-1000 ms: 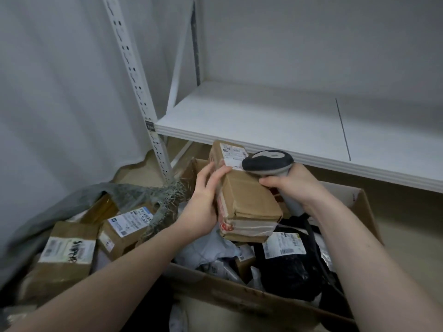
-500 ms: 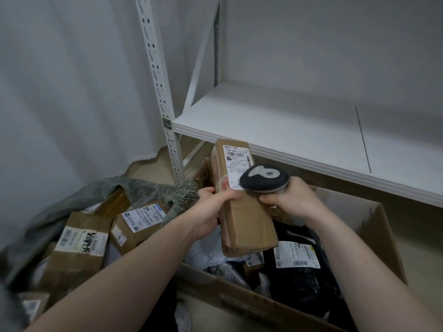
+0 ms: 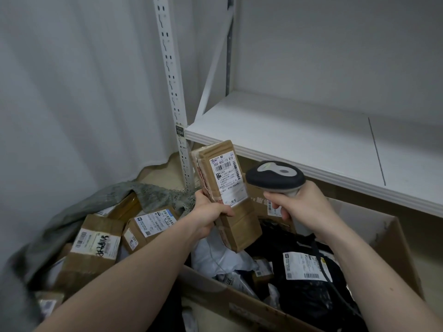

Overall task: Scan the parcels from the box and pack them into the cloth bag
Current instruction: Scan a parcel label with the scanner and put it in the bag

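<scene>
While the left hand is gripping a brown parcel upright over the box (label facing up), the right hand is clutching the scanner just beside it.

A single head-worn wide-angle camera looks forward and steeply down from close above the person's forearms, facing a room corner: cardboard box below right, cloth bag lower left, white shelf ahead.
</scene>
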